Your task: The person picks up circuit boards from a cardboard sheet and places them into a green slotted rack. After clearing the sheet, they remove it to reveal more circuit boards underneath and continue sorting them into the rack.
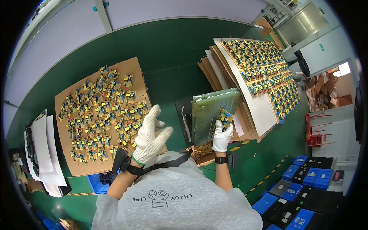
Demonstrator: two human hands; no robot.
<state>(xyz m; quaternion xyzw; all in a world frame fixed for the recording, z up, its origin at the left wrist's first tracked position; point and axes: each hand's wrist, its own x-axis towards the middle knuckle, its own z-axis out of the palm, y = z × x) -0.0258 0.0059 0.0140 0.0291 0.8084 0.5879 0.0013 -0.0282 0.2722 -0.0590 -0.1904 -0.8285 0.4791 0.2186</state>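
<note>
My right hand (222, 138) pinches one circuit board (225, 117) by its near end, in front of the green slab (206, 119); a light edge hold serves best; my left hand (148, 141) is spread. It looks empty.

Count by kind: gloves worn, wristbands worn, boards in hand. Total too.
Gloves: 2
Wristbands: 2
Board in the right hand: 1
Total: 5
</note>
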